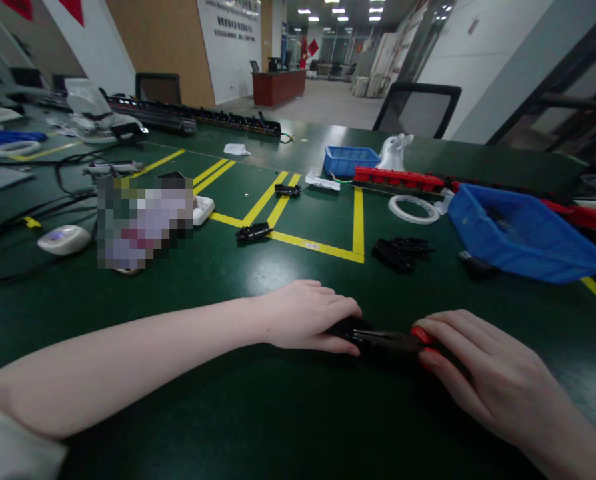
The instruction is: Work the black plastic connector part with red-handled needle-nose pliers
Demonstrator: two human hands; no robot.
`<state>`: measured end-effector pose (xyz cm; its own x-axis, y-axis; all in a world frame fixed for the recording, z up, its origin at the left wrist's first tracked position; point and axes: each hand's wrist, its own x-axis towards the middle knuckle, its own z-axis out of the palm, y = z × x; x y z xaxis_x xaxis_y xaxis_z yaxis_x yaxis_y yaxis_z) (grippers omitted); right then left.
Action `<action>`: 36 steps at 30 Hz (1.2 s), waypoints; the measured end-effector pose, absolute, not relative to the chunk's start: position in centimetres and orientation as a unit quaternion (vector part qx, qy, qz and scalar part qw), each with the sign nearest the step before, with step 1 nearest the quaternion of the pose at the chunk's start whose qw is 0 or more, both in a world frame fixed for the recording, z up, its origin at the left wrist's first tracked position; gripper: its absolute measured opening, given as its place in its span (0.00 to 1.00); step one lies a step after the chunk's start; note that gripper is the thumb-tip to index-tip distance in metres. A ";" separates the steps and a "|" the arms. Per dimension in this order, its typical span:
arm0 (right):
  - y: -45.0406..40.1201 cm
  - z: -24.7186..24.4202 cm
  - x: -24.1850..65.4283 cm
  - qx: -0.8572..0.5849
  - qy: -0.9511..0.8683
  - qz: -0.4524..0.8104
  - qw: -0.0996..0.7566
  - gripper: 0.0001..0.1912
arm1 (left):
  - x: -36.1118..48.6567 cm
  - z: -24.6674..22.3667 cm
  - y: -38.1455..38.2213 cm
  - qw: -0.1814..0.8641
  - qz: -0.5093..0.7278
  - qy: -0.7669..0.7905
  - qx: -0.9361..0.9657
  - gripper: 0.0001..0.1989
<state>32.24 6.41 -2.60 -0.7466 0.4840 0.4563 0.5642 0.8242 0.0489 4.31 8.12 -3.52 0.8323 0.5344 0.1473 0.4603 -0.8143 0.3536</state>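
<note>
In the lower middle, my left hand (313, 317) is closed around a black plastic part (345, 328), most of which the fingers cover. My right hand (488, 370) grips needle-nose pliers (391, 340) by their red handles. The dark jaws of the pliers point left and meet the black part at its right end; whether they bite on it I cannot make out. Beyond the hands lie a small pile of similar black parts (401, 253), one black part (254, 233) by the yellow tape and another (288, 191) farther back.
A blue bin (528, 233) stands at the right, with a smaller blue basket (351, 160) behind. Near them lie a white tape roll (413, 209) and a red strip (398, 179). At left are a white mouse (64, 240), dark cables and a blurred-out object (145, 223) on the green table.
</note>
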 end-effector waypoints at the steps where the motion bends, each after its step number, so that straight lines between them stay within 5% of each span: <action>1: 6.6 -2.7 32.4 -0.276 -0.928 -0.095 0.232 0.10 | 4.3 -3.5 8.2 0.154 0.121 0.261 0.945 0.21; 36: 6.6 -4.0 32.3 -0.296 -0.913 -0.116 0.255 0.10 | 4.3 -3.2 8.1 0.153 0.110 0.258 0.948 0.21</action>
<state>32.34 6.59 -3.97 -0.6950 0.4816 0.5338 0.5994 0.7982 0.0603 4.34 8.07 -3.25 0.8427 0.5225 0.1297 0.4552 -0.8202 0.3464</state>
